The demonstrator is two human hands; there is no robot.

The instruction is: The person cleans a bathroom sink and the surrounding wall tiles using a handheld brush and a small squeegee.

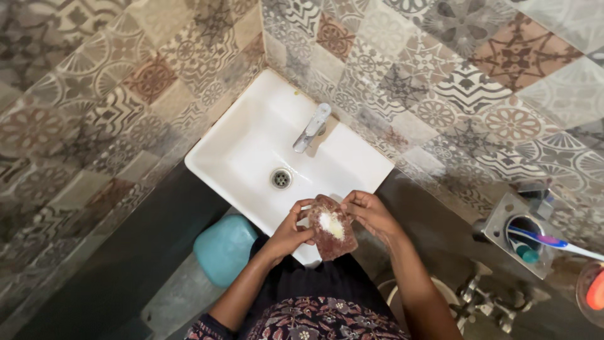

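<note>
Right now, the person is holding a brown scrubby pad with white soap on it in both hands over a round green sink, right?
Not quite. The head view shows the rectangular white ceramic sink, not a round green one. Both hands, left hand and right hand, do hold the brown scrubbing pad with a white soap patch over it.

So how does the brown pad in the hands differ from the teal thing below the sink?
The brown scrub pad is flat, rough-textured and rectangular, with a pale dab on its face; the teal object is smooth, rounded and plain. The pad is gripped at its edges by the left hand and right hand over the white sink; the teal object sits untouched lower down. The teal object looks bigger.
</note>
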